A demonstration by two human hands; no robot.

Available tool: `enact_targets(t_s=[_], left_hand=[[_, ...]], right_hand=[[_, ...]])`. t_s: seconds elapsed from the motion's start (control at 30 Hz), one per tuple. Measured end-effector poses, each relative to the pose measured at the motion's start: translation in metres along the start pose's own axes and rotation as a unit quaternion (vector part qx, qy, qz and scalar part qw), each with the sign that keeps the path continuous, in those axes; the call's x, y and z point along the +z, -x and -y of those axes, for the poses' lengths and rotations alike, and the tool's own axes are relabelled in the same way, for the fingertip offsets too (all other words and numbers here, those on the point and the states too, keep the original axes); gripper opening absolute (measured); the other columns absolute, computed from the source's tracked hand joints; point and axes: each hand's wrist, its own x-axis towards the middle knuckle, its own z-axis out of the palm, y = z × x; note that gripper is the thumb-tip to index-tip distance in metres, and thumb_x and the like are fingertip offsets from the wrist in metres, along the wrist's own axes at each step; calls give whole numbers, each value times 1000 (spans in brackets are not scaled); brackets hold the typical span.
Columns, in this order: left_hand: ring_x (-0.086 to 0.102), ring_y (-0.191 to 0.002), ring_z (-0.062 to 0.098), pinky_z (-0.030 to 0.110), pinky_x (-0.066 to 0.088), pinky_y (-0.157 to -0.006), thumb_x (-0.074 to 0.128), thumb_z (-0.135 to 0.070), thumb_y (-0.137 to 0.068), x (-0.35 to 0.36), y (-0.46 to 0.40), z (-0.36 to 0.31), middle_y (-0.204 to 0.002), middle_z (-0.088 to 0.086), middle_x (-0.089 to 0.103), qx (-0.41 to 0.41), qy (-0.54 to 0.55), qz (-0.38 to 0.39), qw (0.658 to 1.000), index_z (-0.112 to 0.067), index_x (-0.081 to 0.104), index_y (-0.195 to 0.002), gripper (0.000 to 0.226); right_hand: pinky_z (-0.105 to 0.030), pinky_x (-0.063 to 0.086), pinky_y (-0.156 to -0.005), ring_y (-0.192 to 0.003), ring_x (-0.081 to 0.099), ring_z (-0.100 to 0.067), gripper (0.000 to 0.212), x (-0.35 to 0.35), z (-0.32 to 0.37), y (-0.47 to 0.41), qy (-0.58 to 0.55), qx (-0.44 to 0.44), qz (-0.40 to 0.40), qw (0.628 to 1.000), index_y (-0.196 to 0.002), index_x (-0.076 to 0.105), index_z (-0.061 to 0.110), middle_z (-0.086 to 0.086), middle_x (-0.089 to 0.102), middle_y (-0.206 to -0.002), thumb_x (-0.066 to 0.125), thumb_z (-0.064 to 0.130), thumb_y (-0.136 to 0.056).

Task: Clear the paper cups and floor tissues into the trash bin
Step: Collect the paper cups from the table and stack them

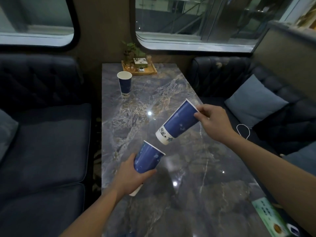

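Cups: left hand point(127, 179) wrapped round lower blue cup point(148, 158), tilted, above bench point(188, 168). Right hand point(213, 121) pinches rim of upper blue cup point(178, 123), base just beside lower cup's mouth. Third cup point(124, 86) upright at far bench end, near wooden tray point(139, 68).
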Motion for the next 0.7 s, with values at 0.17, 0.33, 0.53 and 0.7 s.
enact_targets(t_s=[0.17,0.33,0.53,0.7], left_hand=[[66,-71,5,25,50,-61,83,-58,-54,-9,17,-1,-85,-11,68,-6,1,7,1000,-33,55,-96,56],[69,-78,8,27,55,-68,85,-55,-54,-19,27,-1,-92,-8,71,-15,33,23,999,-32,58,-104,61],[73,-85,11,39,60,-82,87,-49,-56,-29,30,-1,-97,-4,76,0,120,109,987,-33,65,-107,58],[74,-89,28,43,58,-83,86,-43,-62,-33,31,-9,-100,10,76,-2,191,173,966,-20,68,-109,55]], right_hand=[[-17,47,-70,-78,67,-11,11,4,19,16,-21,-12,3,1000,-91,73,13,1,73,-83,63,11,-86],[-2,42,-65,-73,62,4,11,10,36,26,-37,-19,8,999,-90,73,10,0,72,-82,63,9,-85],[-8,45,-65,-66,61,10,11,16,55,36,-59,-11,53,997,-88,72,11,0,72,-81,62,8,-86],[-19,51,-71,-77,68,-10,13,21,66,44,-77,9,96,992,-91,72,16,0,74,-84,61,12,-89]])
